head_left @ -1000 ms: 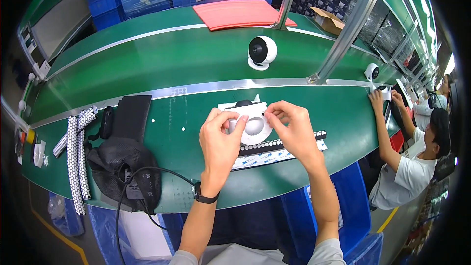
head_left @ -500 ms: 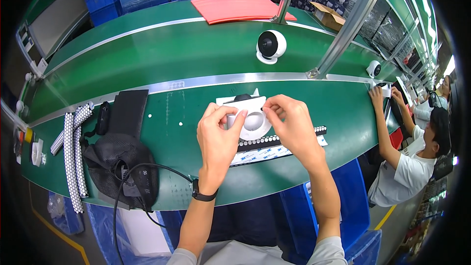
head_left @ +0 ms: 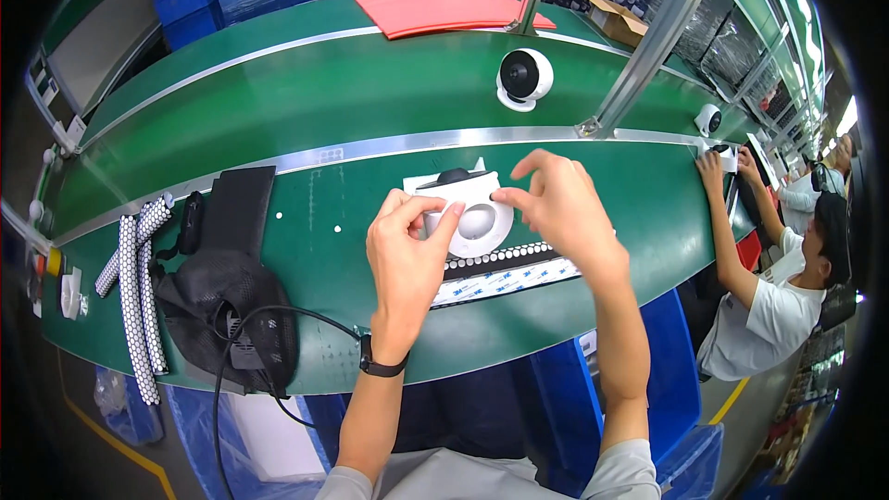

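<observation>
Head view, hands: the left hand (head_left: 407, 250) and the right hand (head_left: 556, 208) meet over a white dome-shaped device (head_left: 474, 218) at the middle of the green bench (head_left: 324, 241).
Left hand: thumb and forefinger pinched together at the device's left edge, touching its white shell; a dark band sits on the wrist.
Right hand: forefinger and thumb pressed close at the device's top right edge, the other fingers spread and raised above it.
White device: lies on the bench with its rounded underside up, a dark part showing at its far edge, between the two hands.
Strips: dotted strips on backing paper (head_left: 519, 268) lie on the bench just on the near side of the device, partly under the right hand.
Left of bench: a black mesh bag (head_left: 227, 306) with a black cable, a black flat pad (head_left: 236, 208) and two long dotted strips (head_left: 139, 296).
Conveyor beyond: a white round camera (head_left: 524, 77) stands upright on the green belt; a red sheet (head_left: 444, 7) lies farther back.
Right edge: another person (head_left: 787, 287) in a white shirt reaches both arms to the bench.
</observation>
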A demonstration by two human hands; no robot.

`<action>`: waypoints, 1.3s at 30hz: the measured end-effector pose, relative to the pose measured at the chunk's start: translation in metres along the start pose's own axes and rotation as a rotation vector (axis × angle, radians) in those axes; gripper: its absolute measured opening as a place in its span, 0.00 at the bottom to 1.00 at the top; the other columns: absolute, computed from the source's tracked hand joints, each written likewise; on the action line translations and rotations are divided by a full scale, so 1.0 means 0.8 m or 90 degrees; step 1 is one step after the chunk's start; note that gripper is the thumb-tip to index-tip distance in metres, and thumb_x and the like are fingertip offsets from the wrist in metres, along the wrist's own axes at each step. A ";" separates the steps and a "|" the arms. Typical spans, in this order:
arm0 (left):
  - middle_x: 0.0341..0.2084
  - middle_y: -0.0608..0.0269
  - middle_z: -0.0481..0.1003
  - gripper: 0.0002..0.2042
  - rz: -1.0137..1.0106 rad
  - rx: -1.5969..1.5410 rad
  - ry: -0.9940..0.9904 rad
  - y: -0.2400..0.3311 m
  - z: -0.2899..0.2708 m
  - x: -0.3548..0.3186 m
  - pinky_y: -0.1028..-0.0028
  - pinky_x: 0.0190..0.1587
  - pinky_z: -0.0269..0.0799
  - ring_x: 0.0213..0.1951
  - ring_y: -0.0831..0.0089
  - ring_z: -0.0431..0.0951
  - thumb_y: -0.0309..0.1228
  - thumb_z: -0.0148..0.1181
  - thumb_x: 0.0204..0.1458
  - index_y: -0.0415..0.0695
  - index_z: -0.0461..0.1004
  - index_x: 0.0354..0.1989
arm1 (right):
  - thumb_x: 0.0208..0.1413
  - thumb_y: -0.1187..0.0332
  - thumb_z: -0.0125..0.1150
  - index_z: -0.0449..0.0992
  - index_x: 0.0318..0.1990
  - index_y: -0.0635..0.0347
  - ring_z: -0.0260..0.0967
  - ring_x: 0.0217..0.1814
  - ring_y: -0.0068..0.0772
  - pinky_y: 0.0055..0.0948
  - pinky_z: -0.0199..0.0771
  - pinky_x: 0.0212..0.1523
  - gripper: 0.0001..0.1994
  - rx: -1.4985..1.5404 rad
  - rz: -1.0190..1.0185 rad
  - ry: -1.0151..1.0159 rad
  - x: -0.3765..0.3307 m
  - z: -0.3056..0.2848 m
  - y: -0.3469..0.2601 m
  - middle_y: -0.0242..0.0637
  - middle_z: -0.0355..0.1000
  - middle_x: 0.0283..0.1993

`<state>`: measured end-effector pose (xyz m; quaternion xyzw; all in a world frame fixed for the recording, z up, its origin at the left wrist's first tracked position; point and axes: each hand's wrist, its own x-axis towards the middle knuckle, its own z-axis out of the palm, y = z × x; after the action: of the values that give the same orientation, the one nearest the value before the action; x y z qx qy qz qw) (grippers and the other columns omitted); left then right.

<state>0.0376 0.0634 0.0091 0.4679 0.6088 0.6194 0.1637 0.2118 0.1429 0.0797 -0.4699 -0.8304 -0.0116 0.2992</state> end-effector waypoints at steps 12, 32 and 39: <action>0.26 0.63 0.68 0.11 -0.003 0.004 -0.013 0.003 -0.007 -0.004 0.69 0.31 0.65 0.28 0.73 0.68 0.31 0.77 0.54 0.35 0.85 0.38 | 0.70 0.69 0.65 0.84 0.47 0.71 0.73 0.30 0.18 0.25 0.75 0.34 0.11 0.429 0.178 -0.207 -0.033 0.006 0.024 0.31 0.77 0.29; 0.32 0.66 0.65 0.15 0.082 0.081 0.102 0.029 0.009 -0.032 0.71 0.34 0.61 0.33 0.74 0.64 0.26 0.75 0.55 0.39 0.83 0.50 | 0.55 0.70 0.76 0.80 0.57 0.61 0.77 0.60 0.45 0.41 0.75 0.65 0.22 0.190 0.038 -0.257 -0.105 -0.041 0.171 0.41 0.79 0.56; 0.40 0.56 0.77 0.21 0.300 0.038 -0.109 0.058 0.045 -0.065 0.62 0.44 0.72 0.43 0.59 0.77 0.28 0.75 0.51 0.41 0.80 0.54 | 0.49 0.75 0.72 0.82 0.47 0.61 0.76 0.52 0.50 0.44 0.75 0.57 0.15 0.078 -0.005 -0.186 -0.129 -0.041 0.189 0.43 0.79 0.45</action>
<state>0.1090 0.0355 0.0246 0.6523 0.4847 0.5805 0.0516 0.3855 0.1376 0.0147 -0.4441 -0.8660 0.1063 0.2037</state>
